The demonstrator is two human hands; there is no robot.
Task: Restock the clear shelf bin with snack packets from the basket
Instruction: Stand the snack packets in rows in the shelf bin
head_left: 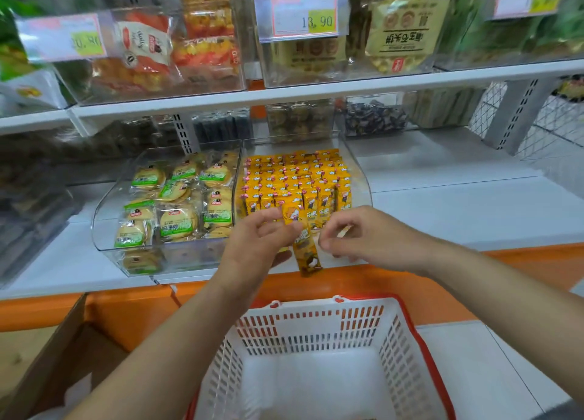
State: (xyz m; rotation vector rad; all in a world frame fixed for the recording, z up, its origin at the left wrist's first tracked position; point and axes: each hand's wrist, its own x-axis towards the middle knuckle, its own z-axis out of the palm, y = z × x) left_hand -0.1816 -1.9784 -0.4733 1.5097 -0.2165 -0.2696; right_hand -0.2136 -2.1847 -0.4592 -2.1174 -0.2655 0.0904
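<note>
A clear shelf bin [358,179] on the lower shelf holds tight rows of small yellow snack packets [297,179]. Just in front of it, one yellow snack packet [307,255] hangs upright below the bin's front edge. My left hand [259,242] pinches its top left, with the thumb underneath. My right hand [360,234] has curled fingers, and its fingertips meet at the packet's right edge; whether they grip it is unclear. The white basket with a red rim [316,324] stands directly below my arms, and its visible floor is bare.
A second clear bin [104,217] of round biscuit packs adjoins on the left. An open cardboard box [66,350] sits at the lower left. An orange shelf front [521,261] runs across. Upper-shelf bins carry price tags [303,14].
</note>
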